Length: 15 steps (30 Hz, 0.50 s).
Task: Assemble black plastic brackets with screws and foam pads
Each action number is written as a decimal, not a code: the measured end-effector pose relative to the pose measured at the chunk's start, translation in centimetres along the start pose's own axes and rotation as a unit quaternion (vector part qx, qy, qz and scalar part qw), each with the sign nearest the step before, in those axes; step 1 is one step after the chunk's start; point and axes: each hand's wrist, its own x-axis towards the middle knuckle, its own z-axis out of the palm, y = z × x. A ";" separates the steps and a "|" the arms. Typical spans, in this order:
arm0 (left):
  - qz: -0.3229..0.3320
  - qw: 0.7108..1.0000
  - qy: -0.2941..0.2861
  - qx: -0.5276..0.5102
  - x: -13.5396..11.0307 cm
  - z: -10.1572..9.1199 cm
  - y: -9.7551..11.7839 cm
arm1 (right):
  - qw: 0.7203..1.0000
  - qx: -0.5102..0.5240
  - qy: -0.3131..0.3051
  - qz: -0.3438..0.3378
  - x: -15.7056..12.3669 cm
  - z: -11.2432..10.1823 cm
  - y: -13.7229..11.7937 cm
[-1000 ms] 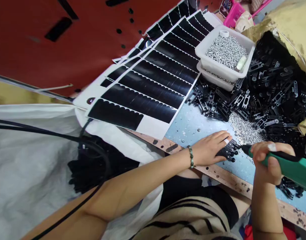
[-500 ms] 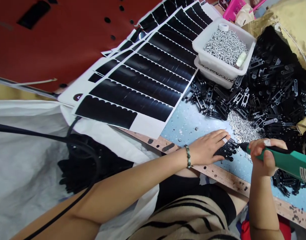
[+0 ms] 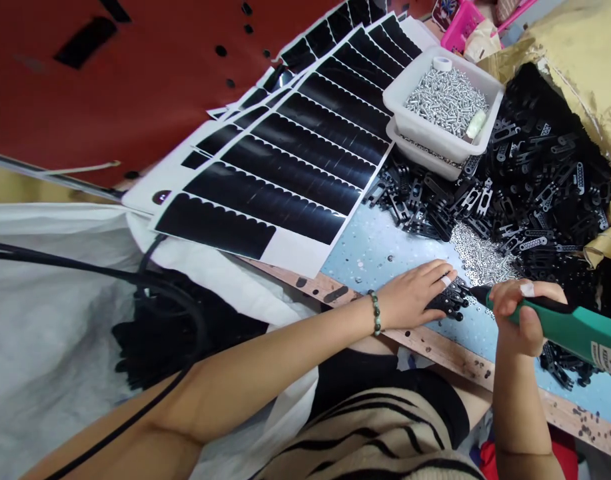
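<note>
My left hand (image 3: 412, 297), with a beaded bracelet at its wrist, is closed around a small group of black plastic parts (image 3: 451, 301) on the blue work surface (image 3: 365, 247). In my right hand (image 3: 522, 317) is a green electric screwdriver (image 3: 580, 333), lying nearly level. Its dark nose points left at the parts, and its tip is close to them; whether it touches a screw is too small to tell. White tape wraps a finger on each hand. Just beyond lies a pile of small silver hardware (image 3: 480, 257).
Stacked white tubs (image 3: 442, 127) hold silver screws and a tape roll. Black plastic parts (image 3: 535, 173) are heaped behind the hardware, with more parts (image 3: 560, 363) below the screwdriver. Sheets of black stickers (image 3: 290, 167) spread to the left. A wooden edge (image 3: 450, 357) borders the front.
The view has shifted slightly. My right hand and the screwdriver sit a little further left, while my left hand keeps its grip on the parts.
</note>
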 end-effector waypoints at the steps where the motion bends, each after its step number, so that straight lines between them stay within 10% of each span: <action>1: 0.002 1.000 0.000 0.003 0.0 0.0 0.0 | 1.000 0.009 -0.002 -0.001 -0.1 0.1 -0.2; 15: 0.007 1.000 0.003 0.003 0.3 -0.2 0.3 | 0.999 -0.019 -0.039 0.027 -0.1 0.8 0.8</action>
